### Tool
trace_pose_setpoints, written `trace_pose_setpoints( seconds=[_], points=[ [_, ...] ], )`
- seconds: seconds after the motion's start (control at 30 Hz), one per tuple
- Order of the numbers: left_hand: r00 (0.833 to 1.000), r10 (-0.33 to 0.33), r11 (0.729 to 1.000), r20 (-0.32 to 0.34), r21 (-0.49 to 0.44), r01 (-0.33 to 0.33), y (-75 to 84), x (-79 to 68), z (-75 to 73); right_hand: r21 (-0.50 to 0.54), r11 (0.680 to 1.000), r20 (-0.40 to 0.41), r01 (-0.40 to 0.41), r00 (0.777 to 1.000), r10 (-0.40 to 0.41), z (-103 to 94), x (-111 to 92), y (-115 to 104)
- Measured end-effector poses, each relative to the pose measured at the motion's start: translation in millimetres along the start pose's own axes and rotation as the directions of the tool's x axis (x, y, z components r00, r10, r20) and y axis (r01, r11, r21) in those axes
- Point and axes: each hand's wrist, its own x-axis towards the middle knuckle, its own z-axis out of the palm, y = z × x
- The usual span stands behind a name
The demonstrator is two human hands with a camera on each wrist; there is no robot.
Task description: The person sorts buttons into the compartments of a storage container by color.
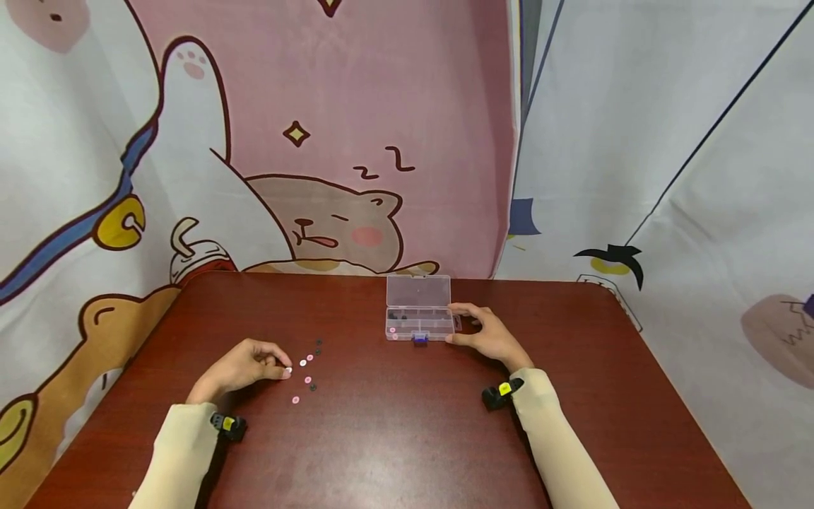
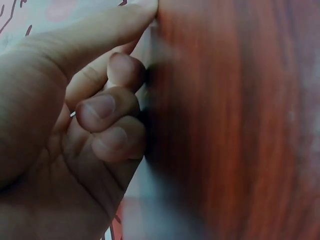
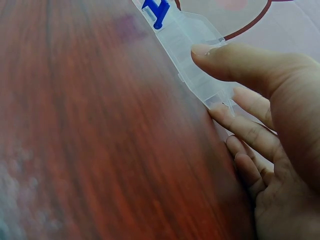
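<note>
In the head view my left hand point(image 1: 251, 366) is low over the table, left of a scatter of small round buttons. Thumb and index fingertip pinch a white button point(image 1: 289, 370); the other fingers curl in toward the palm. My right hand point(image 1: 486, 334) grips the right end of a clear plastic compartment box point(image 1: 420, 332), thumb at its front corner and fingers along the side and back. The box's lid point(image 1: 418, 290) stands raised at the back. Inside, pink buttons point(image 1: 393, 331) lie in a front left compartment and dark ones point(image 1: 392, 316) behind them.
On the brown table point(image 1: 381, 438) between hand and box lie another white button point(image 1: 303, 363), several pink buttons point(image 1: 295, 400) and several dark buttons point(image 1: 313, 387). A blue latch point(image 1: 420, 341) is on the box's front. Printed cloth point(image 1: 445, 141) hangs behind the table.
</note>
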Motion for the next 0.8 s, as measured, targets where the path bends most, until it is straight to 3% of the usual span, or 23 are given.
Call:
trace_pose_setpoints(
  seconds=[0.47, 0.8],
  points=[
    [0.999, 0.024, 1.000, -0.035, -0.012, -0.024, 0.9, -0.1, 0.5, -0.012, 1.000, -0.007, -0.005, 1.000, 0.005, 0.6, 1.6, 1.7],
    [0.995, 0.046, 0.998, -0.090, 0.043, -0.042, 4.2, 2.8, 2.6, -0.014, 1.000, -0.005, -0.010, 1.000, 0.010, 1.6, 1.9, 4.7]
  ],
)
